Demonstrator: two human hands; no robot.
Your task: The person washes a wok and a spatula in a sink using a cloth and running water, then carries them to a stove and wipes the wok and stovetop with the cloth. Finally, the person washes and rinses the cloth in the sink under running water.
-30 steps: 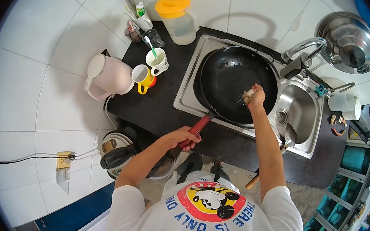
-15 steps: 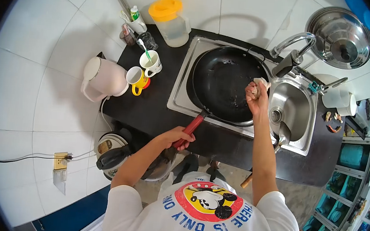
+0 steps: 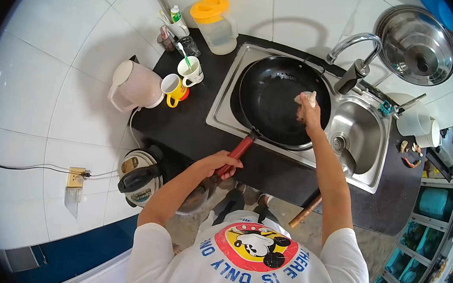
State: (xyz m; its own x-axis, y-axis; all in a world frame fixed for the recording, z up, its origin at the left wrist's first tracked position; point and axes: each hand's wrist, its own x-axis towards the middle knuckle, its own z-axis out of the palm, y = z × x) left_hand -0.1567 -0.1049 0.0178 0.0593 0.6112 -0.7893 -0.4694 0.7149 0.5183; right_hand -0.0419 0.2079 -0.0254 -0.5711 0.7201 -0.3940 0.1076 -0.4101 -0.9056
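Observation:
A large black wok [image 3: 274, 100] rests over the left part of the steel sink [image 3: 221, 111], its red handle [image 3: 241, 147] pointing toward my body. My left hand [image 3: 224, 164] is wrapped round that handle. Inside the wok, near its right side, my right hand [image 3: 310, 117] grips a crumpled pale cloth [image 3: 308, 98]. Small wet spots shine on the wok's far inner wall. A metal spatula [image 3: 347, 163] leans in the right basin, partly hidden by my right forearm.
Right of the wok lies the sink basin [image 3: 367, 122], under a tall faucet [image 3: 352, 77]. A yellow-lidded pitcher [image 3: 218, 31], a white mug [image 3: 193, 75], a yellow mug [image 3: 170, 87] and a pink kettle [image 3: 139, 86] stand left. A steel lid [image 3: 415, 45] leans against the tiles at right.
My right hand and the cloth have shifted slightly left within the wok. My left hand keeps its hold on the handle. The whole view has tilted a little.

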